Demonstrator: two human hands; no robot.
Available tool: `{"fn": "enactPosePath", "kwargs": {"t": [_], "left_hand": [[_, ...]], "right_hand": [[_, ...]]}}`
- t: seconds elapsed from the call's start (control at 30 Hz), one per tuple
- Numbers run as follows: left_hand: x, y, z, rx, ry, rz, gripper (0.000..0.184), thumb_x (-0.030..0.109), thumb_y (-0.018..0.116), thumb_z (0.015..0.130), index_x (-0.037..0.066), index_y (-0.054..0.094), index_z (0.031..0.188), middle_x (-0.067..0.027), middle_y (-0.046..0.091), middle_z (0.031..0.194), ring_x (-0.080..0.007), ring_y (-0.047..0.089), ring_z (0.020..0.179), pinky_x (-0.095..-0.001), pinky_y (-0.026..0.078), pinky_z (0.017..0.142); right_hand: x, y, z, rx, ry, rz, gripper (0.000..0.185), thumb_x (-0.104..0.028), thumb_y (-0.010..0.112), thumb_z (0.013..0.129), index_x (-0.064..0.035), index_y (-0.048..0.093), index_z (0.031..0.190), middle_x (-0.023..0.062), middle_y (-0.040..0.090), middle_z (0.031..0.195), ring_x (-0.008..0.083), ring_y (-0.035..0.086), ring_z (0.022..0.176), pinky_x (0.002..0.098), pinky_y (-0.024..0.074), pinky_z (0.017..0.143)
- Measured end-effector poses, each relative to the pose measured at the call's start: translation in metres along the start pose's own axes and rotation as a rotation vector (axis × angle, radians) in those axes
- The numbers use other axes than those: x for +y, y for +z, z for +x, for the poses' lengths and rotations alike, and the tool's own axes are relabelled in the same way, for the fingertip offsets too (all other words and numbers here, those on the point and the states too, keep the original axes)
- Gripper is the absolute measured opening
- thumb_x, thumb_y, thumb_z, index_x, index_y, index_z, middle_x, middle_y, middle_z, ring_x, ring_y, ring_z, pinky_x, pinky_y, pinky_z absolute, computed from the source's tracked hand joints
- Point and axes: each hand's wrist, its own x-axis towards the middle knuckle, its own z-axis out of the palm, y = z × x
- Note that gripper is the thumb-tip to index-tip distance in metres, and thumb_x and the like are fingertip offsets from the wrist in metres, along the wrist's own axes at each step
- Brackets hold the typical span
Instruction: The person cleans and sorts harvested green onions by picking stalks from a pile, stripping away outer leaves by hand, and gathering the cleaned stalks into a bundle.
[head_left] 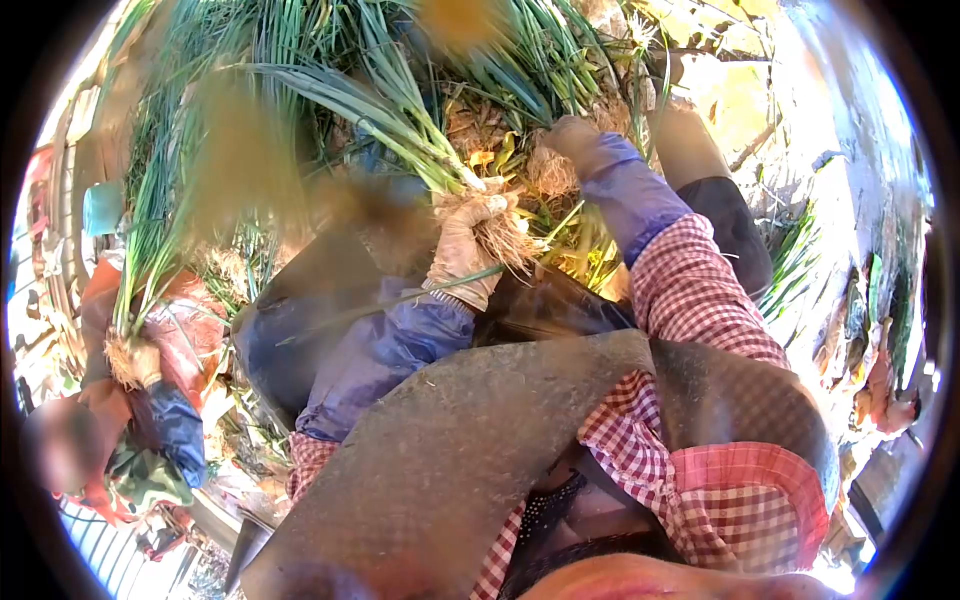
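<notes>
Left hand (pixel 463 248) has a rooty scallion bunch (pixel 440 157) gripped; right hand (pixel 573 138), can't tell its fingers. Big scallion heap (pixel 290 50) beyond, so plenty left imo.

- Green onions (pixel 415 130): green leaves (pixel 330 95), whitish stalks (pixel 455 172), tan roots (pixel 507 240)
- Left glove (pixel 462 250): cream
- Sleeve covers (pixel 385 355): violet-blue
- Shirt (pixel 700 290): dark red-and-white gingham
- Apron (pixel 480 430): grey-brown
- Border (pixel 800 477) on gingham: coral red
- Co-worker's garment (pixel 145 476): green camouflage
- Co-worker's sleeve (pixel 177 430): dark blue
</notes>
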Motion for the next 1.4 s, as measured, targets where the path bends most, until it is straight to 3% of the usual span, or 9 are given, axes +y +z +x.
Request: {"fn": "enactPosePath", "kwargs": {"t": [0.13, 0.23, 0.3, 0.43, 0.47, 0.67, 0.93, 1.17, 1.4], "left_hand": [[-0.007, -0.016, 0.005, -0.064, -0.075, -0.111, 0.028, -0.001, 0.054, 0.073, -0.001, 0.055, 0.101, -0.0117, 0.062, 0.09, -0.0232, 0.062, 0.081, -0.037, 0.055, 0.074], [-0.004, -0.027, 0.008, -0.076, -0.054, -0.109, 0.027, 0.0, 0.053, 0.073, -0.001, 0.055, 0.101, -0.0119, 0.062, 0.092, -0.0239, 0.062, 0.082, -0.0371, 0.055, 0.075], [-0.002, -0.014, 0.002, 0.041, 0.027, -0.123, 0.027, -0.001, 0.053, 0.074, -0.001, 0.055, 0.101, -0.0113, 0.061, 0.095, -0.0245, 0.062, 0.084, -0.0361, 0.053, 0.078], [0.008, -0.013, 0.007, 0.057, 0.07, 0.019, 0.027, -0.004, 0.056, 0.073, -0.003, 0.055, 0.1, -0.0124, 0.061, 0.092, -0.0222, 0.062, 0.084, -0.0321, 0.053, 0.074], [0.014, -0.015, 0.003, 0.026, 0.049, 0.044, 0.027, -0.003, 0.057, 0.073, -0.003, 0.056, 0.101, -0.0125, 0.061, 0.091, -0.0215, 0.062, 0.083, -0.0314, 0.054, 0.072], [0.033, -0.02, 0.003, -0.151, 0.064, 0.075, 0.033, -0.003, 0.059, 0.074, -0.001, 0.054, 0.107, -0.0124, 0.061, 0.092, -0.0205, 0.061, 0.083, -0.0312, 0.054, 0.068], [0.001, 0.0, -0.002, 0.043, -0.075, -0.041, 0.031, -0.006, 0.055, 0.074, -0.003, 0.054, 0.105, -0.0089, 0.061, 0.092, -0.0199, 0.061, 0.084, -0.0306, 0.055, 0.076], [-0.008, -0.013, 0.007, -0.071, -0.125, -0.163, 0.029, 0.004, 0.053, 0.078, -0.002, 0.055, 0.107, -0.0113, 0.062, 0.093, -0.0221, 0.061, 0.086, -0.0404, 0.053, 0.08], [0.002, 0.003, -0.005, -0.231, -0.17, -0.199, 0.031, 0.001, 0.051, 0.077, -0.001, 0.052, 0.109, -0.0135, 0.061, 0.096, -0.0261, 0.061, 0.089, -0.0397, 0.053, 0.08]], "right_hand": [[0.015, -0.036, -0.03, -0.267, 0.022, 0.104, 0.035, -0.031, 0.052, 0.084, -0.006, 0.052, 0.109, 0.01, 0.058, 0.085, 0.017, 0.056, 0.071, 0.0293, 0.0483, 0.068], [0.032, -0.038, -0.051, 0.275, -0.922, -1.173, 0.034, -0.029, 0.051, 0.083, -0.0075, 0.05, 0.11, 0.0097, 0.058, 0.085, 0.0157, 0.056, 0.073, 0.0305, 0.0485, 0.065], [0.021, -0.01, -0.12, -0.591, -0.441, -0.454, 0.032, -0.03, 0.05, 0.085, -0.0107, 0.054, 0.11, 0.0141, 0.057, 0.103, 0.0225, 0.055, 0.095, 0.0386, 0.0457, 0.081], [0.04, 0.032, -0.158, -0.837, -1.103, -0.047, 0.063, -0.024, 0.061, 0.076, -0.0134, 0.037, 0.134, 0.0126, 0.062, 0.084, 0.0205, 0.061, 0.067, 0.0321, 0.0517, 0.06], [0.032, 0.026, -0.155, -0.922, -0.694, -0.058, 0.067, -0.024, 0.063, 0.075, -0.0137, 0.035, 0.135, 0.014, 0.062, 0.086, 0.0201, 0.061, 0.064, 0.0311, 0.0518, 0.057], [0.027, -0.025, -0.072, -0.139, -0.373, 0.773, 0.047, -0.026, 0.061, 0.082, -0.0158, 0.048, 0.127, 0.009, 0.061, 0.1, 0.0144, 0.052, 0.071, 0.0272, 0.0458, 0.063], [0.02, 0.011, -0.073, -0.289, -0.166, 0.667, 0.041, -0.034, 0.052, 0.088, -0.0121, 0.052, 0.123, 0.0145, 0.056, 0.117, 0.0249, 0.048, 0.111, 0.0328, 0.0401, 0.093], [0.046, -0.065, -0.029, 0.169, -0.402, -0.251, 0.029, -0.018, 0.054, 0.084, -0.0063, 0.05, 0.11, 0.0075, 0.057, 0.084, 0.014, 0.054, 0.063, 0.0274, 0.0499, 0.055], [0.039, -0.092, -0.124, 0.068, -0.413, 0.523, 0.015, -0.02, 0.051, 0.086, -0.0076, 0.059, 0.085, 0.0048, 0.059, 0.069, 0.0121, 0.055, 0.06, 0.0242, 0.0497, 0.051]]}}
